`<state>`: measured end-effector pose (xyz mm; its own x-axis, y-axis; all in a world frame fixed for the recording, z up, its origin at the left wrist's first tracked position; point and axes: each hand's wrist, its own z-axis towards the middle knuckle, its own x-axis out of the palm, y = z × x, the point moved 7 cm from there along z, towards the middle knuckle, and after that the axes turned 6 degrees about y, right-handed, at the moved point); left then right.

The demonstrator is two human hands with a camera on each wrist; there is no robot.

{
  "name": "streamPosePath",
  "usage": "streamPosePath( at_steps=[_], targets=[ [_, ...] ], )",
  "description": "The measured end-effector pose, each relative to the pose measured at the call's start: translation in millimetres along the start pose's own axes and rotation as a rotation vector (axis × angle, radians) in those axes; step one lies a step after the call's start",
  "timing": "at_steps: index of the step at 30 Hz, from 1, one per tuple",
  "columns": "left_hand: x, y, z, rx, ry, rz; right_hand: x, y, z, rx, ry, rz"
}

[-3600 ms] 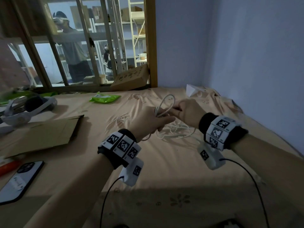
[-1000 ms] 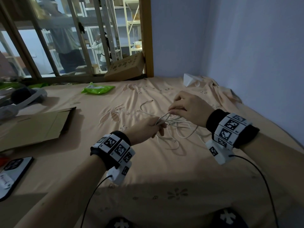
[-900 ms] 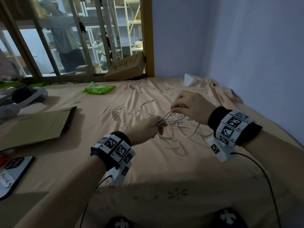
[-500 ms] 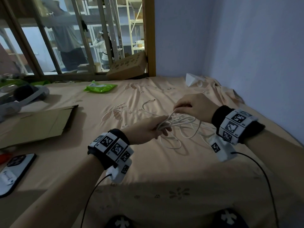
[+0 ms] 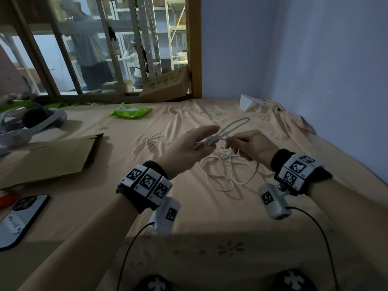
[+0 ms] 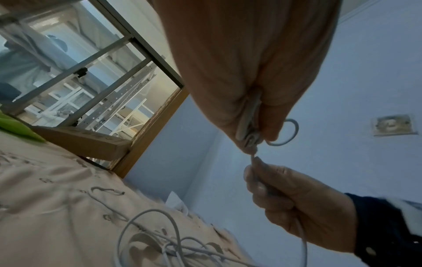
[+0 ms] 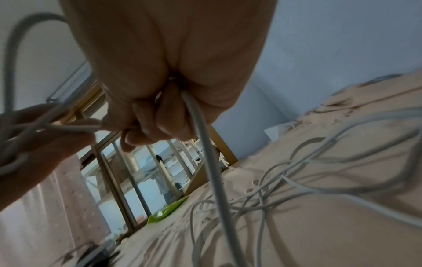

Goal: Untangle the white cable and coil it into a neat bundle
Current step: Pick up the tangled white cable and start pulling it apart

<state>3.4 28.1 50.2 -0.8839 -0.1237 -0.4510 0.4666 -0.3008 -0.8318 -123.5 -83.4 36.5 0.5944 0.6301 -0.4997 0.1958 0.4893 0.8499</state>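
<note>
Head view is showing a peach bedsheet (image 5: 210,217) spreading across the bed, and everything else is sitting relative to it. Lying flat on its left part is a brown cardboard sheet (image 5: 46,156), with a black phone (image 5: 19,219) resting nearer the viewer and a green packet (image 5: 130,111) farther away. Most of the white cable (image 5: 228,173) is lying in loose tangled loops on the sheet's middle, just below both hands. Held above the sheet, the left hand (image 5: 189,150) is pinching a few gathered loops between thumb and palm (its upper fingers are stretching out straight). Just to its right, the right hand (image 5: 252,147) is curling its fingers around a single strand, pulling it taut toward the left hand's bundle.
</note>
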Motion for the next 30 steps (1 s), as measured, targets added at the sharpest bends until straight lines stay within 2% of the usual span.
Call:
streamPosePath(
  at_steps=[3,6,10,15,18,21,23,26,30],
  targets=[
    [-6.4,8.6,5.8,-0.016,-0.094,0.003,11.6,3.5,-1.0,-0.007,0.042,-0.334],
    [-6.8,14.9,9.9,-0.041,-0.131,-0.025,36.1,14.3,-5.7,-0.039,0.171,-0.593],
    [2.1,17.3,15.3,-0.087,-0.098,0.240,64.9,18.3,-9.8,-0.078,0.295,-0.843],
    [4.6,25.5,13.7,-0.126,-0.011,0.487,81.5,34.5,-24.7,-0.278,0.329,-1.110],
    [-0.4,32.4,9.2,-0.158,0.003,0.621,78.4,43.2,-28.5,-0.312,0.302,-1.162],
    [3.8,25.5,5.4,-0.130,0.042,0.728,72.2,56.9,-31.0,-0.406,0.218,-1.175],
    [9.9,18.9,3.5,-0.106,0.084,0.720,68.0,61.4,-32.4,-0.395,0.212,-1.155],
    [18.4,10.4,2.3,0.021,0.078,0.732,64.2,65.8,-33.6,-0.348,0.238,-1.104],
    [22.9,10.9,1.5,0.023,0.033,0.686,63.9,71.3,-34.4,-0.349,0.256,-1.032]
  ],
)
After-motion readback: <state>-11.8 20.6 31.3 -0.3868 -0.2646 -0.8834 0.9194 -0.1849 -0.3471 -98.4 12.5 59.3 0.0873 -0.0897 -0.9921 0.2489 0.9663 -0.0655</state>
